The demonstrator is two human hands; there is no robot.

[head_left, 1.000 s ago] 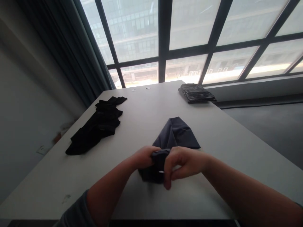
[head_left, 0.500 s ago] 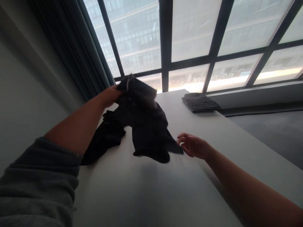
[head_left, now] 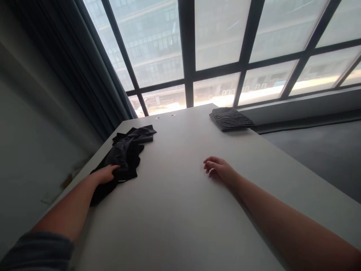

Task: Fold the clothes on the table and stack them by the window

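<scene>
At the left side of the white table (head_left: 175,210), my left hand (head_left: 107,174) has its fingers closed on the near part of a dark grey garment (head_left: 120,152). Rumpled and flat, that garment lies over a black piece of clothing (head_left: 134,158), which sticks out around it. Some of my left fingertips are hidden in the cloth. My right hand (head_left: 220,168) holds nothing. It rests low over the middle right of the table, its fingers loosely bent and apart.
A folded striped cloth (head_left: 232,119) lies near the table's far right edge. Two small round fittings (head_left: 174,115) show at the far end. Beyond stand a large window (head_left: 188,75) and a dark curtain (head_left: 98,71), with a wall along the left.
My left hand has brought the dark grey garment down and left, from hanging in the air onto the black clothing. My right hand has shifted slightly left and stays empty.
</scene>
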